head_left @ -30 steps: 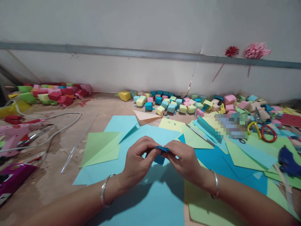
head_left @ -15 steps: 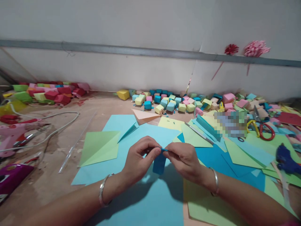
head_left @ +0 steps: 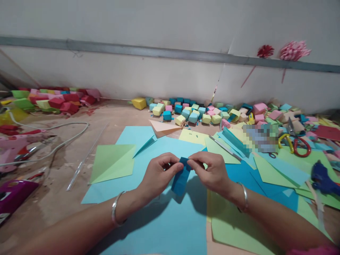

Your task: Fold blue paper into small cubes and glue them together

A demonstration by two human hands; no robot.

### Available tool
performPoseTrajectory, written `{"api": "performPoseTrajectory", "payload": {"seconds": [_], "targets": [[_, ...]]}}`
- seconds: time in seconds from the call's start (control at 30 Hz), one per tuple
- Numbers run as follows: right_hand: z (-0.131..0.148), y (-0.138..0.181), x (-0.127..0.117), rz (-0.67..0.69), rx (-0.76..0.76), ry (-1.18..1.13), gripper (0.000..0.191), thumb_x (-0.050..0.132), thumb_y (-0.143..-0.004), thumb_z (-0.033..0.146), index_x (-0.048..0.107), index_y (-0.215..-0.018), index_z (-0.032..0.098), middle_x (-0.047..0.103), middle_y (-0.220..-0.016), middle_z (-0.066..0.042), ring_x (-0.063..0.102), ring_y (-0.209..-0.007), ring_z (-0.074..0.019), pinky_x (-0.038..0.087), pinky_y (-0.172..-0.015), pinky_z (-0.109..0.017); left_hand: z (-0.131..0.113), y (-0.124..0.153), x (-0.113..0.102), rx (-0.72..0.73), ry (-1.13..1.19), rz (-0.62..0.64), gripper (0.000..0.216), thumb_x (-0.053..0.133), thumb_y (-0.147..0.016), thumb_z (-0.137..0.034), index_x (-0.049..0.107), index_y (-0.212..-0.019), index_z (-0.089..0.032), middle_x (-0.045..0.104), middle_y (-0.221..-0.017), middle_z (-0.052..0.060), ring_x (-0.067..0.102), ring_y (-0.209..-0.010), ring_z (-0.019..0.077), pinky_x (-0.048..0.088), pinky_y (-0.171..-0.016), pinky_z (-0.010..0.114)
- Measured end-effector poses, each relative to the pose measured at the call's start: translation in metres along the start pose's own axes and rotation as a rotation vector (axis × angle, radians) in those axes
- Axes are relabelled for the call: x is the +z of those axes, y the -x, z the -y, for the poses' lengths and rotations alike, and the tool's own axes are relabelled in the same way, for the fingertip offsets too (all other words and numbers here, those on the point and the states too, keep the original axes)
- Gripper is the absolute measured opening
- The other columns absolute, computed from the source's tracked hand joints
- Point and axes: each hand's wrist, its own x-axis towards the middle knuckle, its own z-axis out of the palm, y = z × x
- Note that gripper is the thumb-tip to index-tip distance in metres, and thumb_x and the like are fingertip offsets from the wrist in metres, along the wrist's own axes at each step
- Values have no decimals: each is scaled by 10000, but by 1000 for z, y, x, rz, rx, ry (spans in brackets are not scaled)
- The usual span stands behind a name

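Note:
A small dark-blue strip of paper (head_left: 181, 181) hangs tilted between my two hands, over the large light-blue sheet (head_left: 159, 226). My left hand (head_left: 162, 172) pinches its upper left edge between thumb and fingers. At the upper right edge, my right hand (head_left: 209, 168) has its thumb and fingertips closed on the same strip. Both hands wear a silver bangle at the wrist. A green square of paper (head_left: 113, 164) with a diagonal crease lies left of my left hand.
Many small folded paper boxes (head_left: 186, 113) line the back. On the left are a pink glue gun (head_left: 13, 148), a purple tool (head_left: 16, 198) and a clear stick (head_left: 77, 175). Right are scissors (head_left: 301, 147), a blue glue gun (head_left: 324, 179), a metal-edged cutter (head_left: 225, 150) and coloured sheets.
The strip has turned so more of its face shows, its top end now standing above my fingertips. My right hand has shifted slightly up and right. The camera view has tipped a little.

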Motion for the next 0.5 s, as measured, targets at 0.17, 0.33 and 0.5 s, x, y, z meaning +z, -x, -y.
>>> {"api": "performPoseTrajectory", "payload": {"seconds": [0.17,0.33,0.5], "targets": [[2,-2,1,89,-39,3,79,613,-850,185,661,-798,152,610,-653,8,491,-585,-90,387,-584,-221,-2,-1,-1,4,-69,76,213,653,-774,-310,626,-624,-161,579,-649,-3,493,-633,110,394,-612,245],[-3,-6,-2,-6,129,-98,151,592,-844,195,622,-699,165,586,-625,20,460,-559,-84,368,-549,-221,1,-3,3,-216,56,257,304,616,-794,-422,570,-648,-159,484,-597,-37,398,-564,89,319,-526,227],[-18,-17,-7,-60,372,-265,171,620,-799,275,602,-672,161,531,-603,26,438,-553,-89,360,-517,-228,8,-7,0,-316,120,339,462,628,-781,-507,418,-540,-173,327,-531,-66,267,-518,69,211,-488,226]]}}
